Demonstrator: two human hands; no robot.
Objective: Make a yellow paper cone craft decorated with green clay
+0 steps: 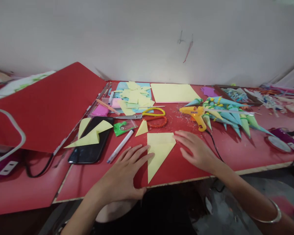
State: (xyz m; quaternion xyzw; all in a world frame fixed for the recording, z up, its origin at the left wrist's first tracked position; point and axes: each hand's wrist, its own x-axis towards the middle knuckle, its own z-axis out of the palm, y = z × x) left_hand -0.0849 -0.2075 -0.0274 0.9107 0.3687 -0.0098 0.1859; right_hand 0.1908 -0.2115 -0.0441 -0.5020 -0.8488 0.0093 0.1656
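Observation:
A folded sheet of pale yellow paper (159,153) lies on the red table near its front edge, tapering to a point toward me. My left hand (128,169) rests beside it with fingers spread, the fingertips touching its left edge. At its upper right corner, my right hand (196,150) touches the paper with its fingertips, fingers stretched out. Just beyond the sheet sits a small folded yellow triangle (142,128). Scissors (147,116) with yellow and red handles lie behind that triangle. A white marker (120,146) is left of my left hand.
A black phone (90,153) lies at left under cut yellow paper (90,137). A yellow glue gun (197,116) with a cord lies at right by several blue and green paper cones (231,114). Yellow sheets (175,93) lie near the wall; a red board (56,107) leans left.

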